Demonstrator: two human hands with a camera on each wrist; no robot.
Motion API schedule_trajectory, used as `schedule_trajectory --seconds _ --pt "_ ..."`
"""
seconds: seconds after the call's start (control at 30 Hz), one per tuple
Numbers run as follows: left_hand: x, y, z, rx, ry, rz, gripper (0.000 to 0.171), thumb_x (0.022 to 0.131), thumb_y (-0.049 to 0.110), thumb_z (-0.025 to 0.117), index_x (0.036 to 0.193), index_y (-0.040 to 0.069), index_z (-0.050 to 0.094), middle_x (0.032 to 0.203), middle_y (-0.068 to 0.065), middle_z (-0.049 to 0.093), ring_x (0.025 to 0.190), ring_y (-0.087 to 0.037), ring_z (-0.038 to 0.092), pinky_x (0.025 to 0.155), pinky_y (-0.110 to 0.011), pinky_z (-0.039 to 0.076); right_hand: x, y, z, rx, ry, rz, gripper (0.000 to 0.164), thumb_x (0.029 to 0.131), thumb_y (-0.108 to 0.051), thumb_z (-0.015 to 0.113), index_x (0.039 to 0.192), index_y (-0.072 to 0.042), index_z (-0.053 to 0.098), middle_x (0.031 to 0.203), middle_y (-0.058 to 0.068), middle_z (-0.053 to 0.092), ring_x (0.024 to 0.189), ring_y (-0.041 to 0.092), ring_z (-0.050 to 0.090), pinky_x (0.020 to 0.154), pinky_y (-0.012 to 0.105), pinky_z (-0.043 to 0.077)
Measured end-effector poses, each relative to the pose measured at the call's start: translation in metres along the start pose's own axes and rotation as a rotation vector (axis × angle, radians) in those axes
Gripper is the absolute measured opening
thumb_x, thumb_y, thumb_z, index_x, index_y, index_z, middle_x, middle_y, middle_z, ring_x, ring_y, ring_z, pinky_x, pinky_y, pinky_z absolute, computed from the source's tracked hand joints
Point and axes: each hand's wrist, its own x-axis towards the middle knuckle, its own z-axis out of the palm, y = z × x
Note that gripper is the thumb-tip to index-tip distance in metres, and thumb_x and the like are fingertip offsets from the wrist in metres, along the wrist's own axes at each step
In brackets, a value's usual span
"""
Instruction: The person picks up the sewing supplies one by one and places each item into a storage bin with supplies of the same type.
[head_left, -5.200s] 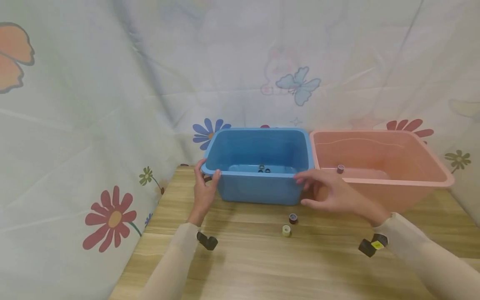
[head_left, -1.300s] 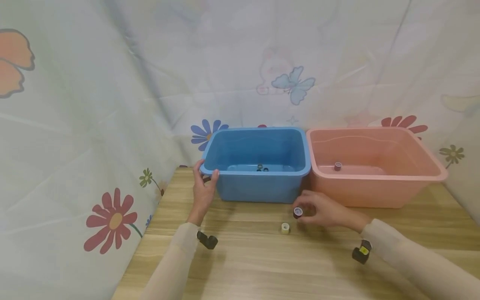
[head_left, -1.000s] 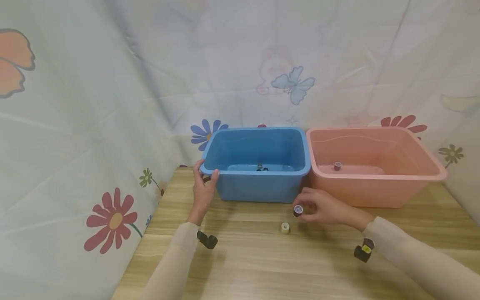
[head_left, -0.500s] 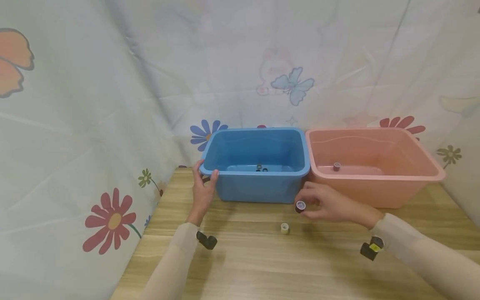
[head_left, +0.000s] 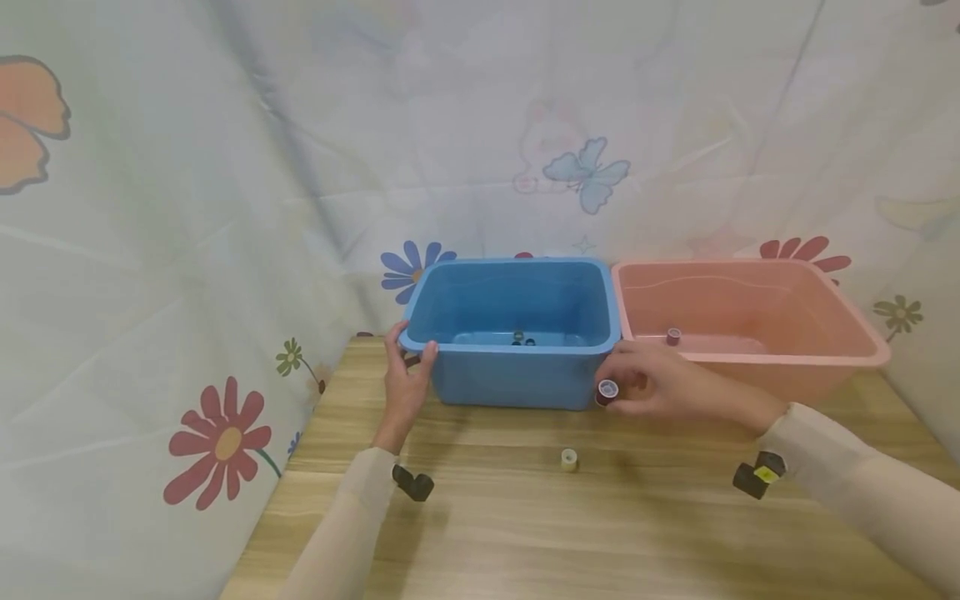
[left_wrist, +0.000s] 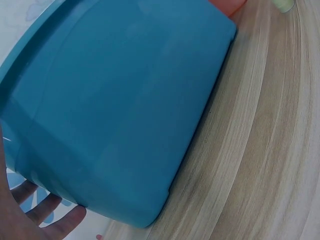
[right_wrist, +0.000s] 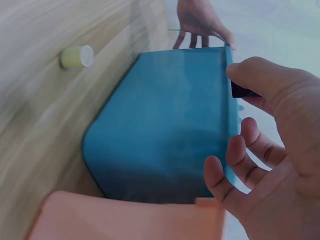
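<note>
Dark maroon cylinder (head_left: 606,398) — pale top (head_left: 608,388) too small to read — pinched in the right hand (head_left: 671,385); the left hand (head_left: 406,390) grips the blue bin (head_left: 517,379).

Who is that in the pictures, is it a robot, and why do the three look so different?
No robot here: you see a person's bare hands. One picture comes from a camera on the head, looking down. The other two come from the wrist cameras, each looking at its own hand's work.

On the wood-grain table a blue plastic bin and a pink plastic bin stand side by side. A pale yellow cylinder sits in front of the blue one.

The left hand holds the blue bin's near left corner. The right hand has a dark cylinder in its grip. Small pieces lie inside both bins, too tiny to name.
</note>
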Motion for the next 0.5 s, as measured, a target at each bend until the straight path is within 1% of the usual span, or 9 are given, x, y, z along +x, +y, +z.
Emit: schedule_trajectory --seconds 0.07,0.13,0.27,0.3,0.37,0.5 --pt "0.000 0.000 0.000 0.001 -0.001 0.004 0.065 0.100 0.053 0.061 0.153 0.041 0.026 0.154 -0.013 0.043 0.120 -0.036 0.056 0.094 -0.053 0.051 0.002 0.000 -0.008 -0.003 0.008 -0.012 0.029 0.084 -0.016 0.086 0.107 -0.028 0.074 0.098 -0.015 0.059 0.085 0.016 0.057 0.070 0.030 0.051" --pt "0.001 -0.001 0.000 0.003 -0.001 0.006 0.065 0.100 0.053 0.061 0.153 0.041 0.026 0.154 -0.014 0.043 0.119 -0.035 0.056 0.094 -0.053 0.051 0.004 -0.001 -0.016 0.016 0.009 -0.021 0.031 0.084 -0.015 0.087 0.109 -0.027 0.073 0.097 -0.013 0.058 0.084 0.019 0.058 0.069 0.030 0.052" --pt "0.000 -0.001 0.000 -0.003 0.004 0.007 0.065 0.099 0.053 0.062 0.153 0.041 0.027 0.153 -0.014 0.044 0.119 -0.036 0.057 0.094 -0.053 0.051 0.008 -0.004 -0.031 0.039 0.019 -0.062 0.031 0.084 -0.010 0.085 0.110 -0.022 0.073 0.097 -0.013 0.060 0.084 0.018 0.059 0.069 0.032 0.054" --pt "0.000 -0.001 0.000 -0.003 0.003 0.006 0.065 0.099 0.053 0.062 0.153 0.040 0.026 0.153 -0.014 0.044 0.119 -0.036 0.056 0.094 -0.053 0.051 0.008 -0.004 -0.034 0.040 0.020 -0.067 0.031 0.084 -0.009 0.085 0.110 -0.022 0.073 0.097 -0.013 0.060 0.084 0.017 0.059 0.070 0.032 0.055" --pt "0.000 -0.001 0.000 -0.006 0.003 0.007 0.065 0.100 0.052 0.062 0.153 0.040 0.027 0.153 -0.014 0.044 0.119 -0.036 0.056 0.094 -0.053 0.051 0.010 -0.006 -0.041 0.024 0.036 -0.087 0.031 0.084 -0.007 0.085 0.110 -0.021 0.074 0.096 -0.012 0.060 0.082 0.017 0.059 0.068 0.031 0.055" --pt "0.001 -0.003 0.000 -0.006 0.002 0.011 0.065 0.100 0.052 0.062 0.153 0.040 0.027 0.153 -0.014 0.044 0.119 -0.037 0.056 0.094 -0.053 0.051 0.011 -0.007 -0.055 -0.024 0.055 -0.079 0.030 0.085 -0.007 0.082 0.109 -0.024 0.074 0.095 -0.013 0.061 0.082 0.015 0.059 0.068 0.031 0.055"
